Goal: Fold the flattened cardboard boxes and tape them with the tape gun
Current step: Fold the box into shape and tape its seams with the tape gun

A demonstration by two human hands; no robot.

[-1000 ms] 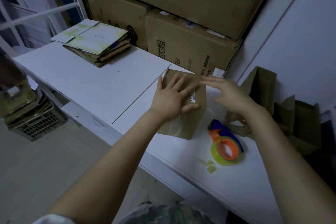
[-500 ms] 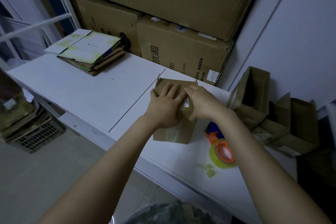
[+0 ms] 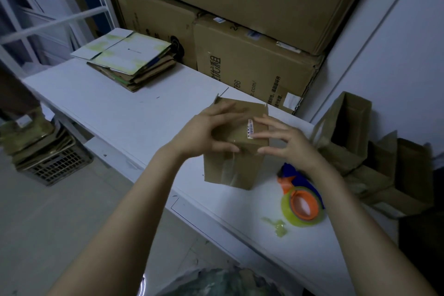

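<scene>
The tape gun (image 3: 303, 202) is found closest to the table edge, laid flat on the white table (image 3: 120, 113). Its roll is turned toward the person and the blue-and-orange body is pointed away toward the box, so the long axis runs roughly near-to-far with a slight lean left. A crumpled scrap of tape (image 3: 276, 224) is left just in front of it.

Here's the bit that matters: the gun is parked right under the right forearm, just beside the box's near right corner. So the right hand (image 3: 286, 143) is clearly the nearer one and would probably only need to be drawn back and down. For the left hand (image 3: 204, 132), the box would have to be crossed.

A bit further in, the small cardboard box (image 3: 234, 170) is stood up mid-table with both hands on its top. The left hand is spread wide over the left part of the flaps, thumb against the near face. The right is spread too, fingertips touching next to the barcode sticker (image 3: 250, 128). Nothing is gripped; the flaps look to be pressed shut, so taping is likely next.

Further back, opened boxes (image 3: 348, 127) are parked on the right, a stack of flattened boxes (image 3: 127, 62) far left, and big cartons (image 3: 252, 65) are piled at the wall.
</scene>
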